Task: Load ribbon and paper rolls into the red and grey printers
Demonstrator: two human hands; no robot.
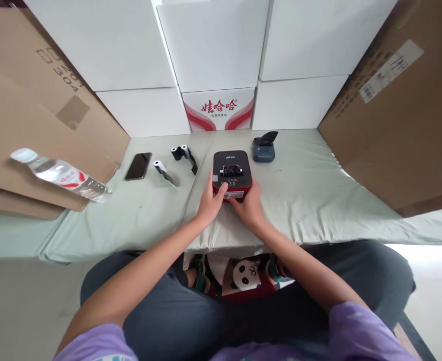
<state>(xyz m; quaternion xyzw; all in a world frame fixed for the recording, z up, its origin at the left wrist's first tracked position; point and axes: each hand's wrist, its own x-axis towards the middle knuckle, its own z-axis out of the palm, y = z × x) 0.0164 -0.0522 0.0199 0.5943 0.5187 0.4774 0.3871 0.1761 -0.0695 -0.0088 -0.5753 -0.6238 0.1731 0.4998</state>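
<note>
A black box with red sides [239, 159] sits on the cloth-covered surface in front of me; a device is pictured on its lid. My left hand [210, 200] grips its near left corner, the thumb lying on the lid's front edge. Around the near right corner, my right hand [251, 203] is closed, with its thumb along the front side. Just behind and to the right of the box stands a small dark blue device [264, 152] with a black strip sticking up from it. Some fingers of both hands are hidden behind the box.
Small rolls with black strips [185, 153] and one more roll [160, 167] lie to the left, beside a dark phone [138, 166]. A water bottle [64, 173] is further left. Cardboard boxes [405, 115] flank the surface; white boxes [221, 50] are stacked behind.
</note>
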